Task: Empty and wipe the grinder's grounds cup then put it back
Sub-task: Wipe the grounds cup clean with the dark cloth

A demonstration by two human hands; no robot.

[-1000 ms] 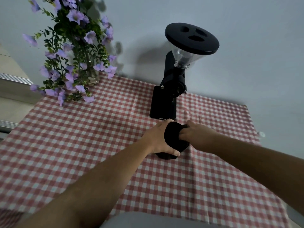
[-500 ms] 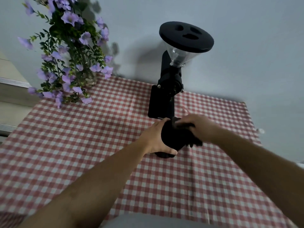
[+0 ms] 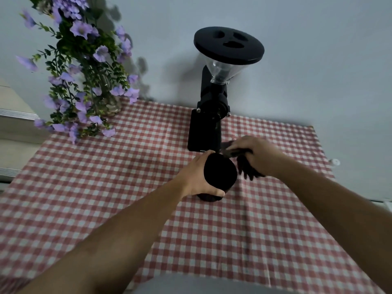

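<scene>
I see the checked cloth (image 3: pixel 106 187) with the grinder (image 3: pixel 214 107) at its far edge. My left hand (image 3: pixel 197 177) wraps the black cup (image 3: pixel 219 174) just before it, fingers curled round its side; the cup tilts, mouth toward me. Beside it my right hand (image 3: pixel 254 155) clutches a dark rag (image 3: pixel 248 169).

Count: 1 black grinder (image 3: pixel 214 107), 1 black grounds cup (image 3: pixel 219 172), 1 dark cloth (image 3: pixel 247 168), 1 vase of purple flowers (image 3: pixel 84 77), 1 red-checked tablecloth (image 3: pixel 106 187), 2 hands – left hand (image 3: pixel 196 177), right hand (image 3: pixel 257 154).
</scene>
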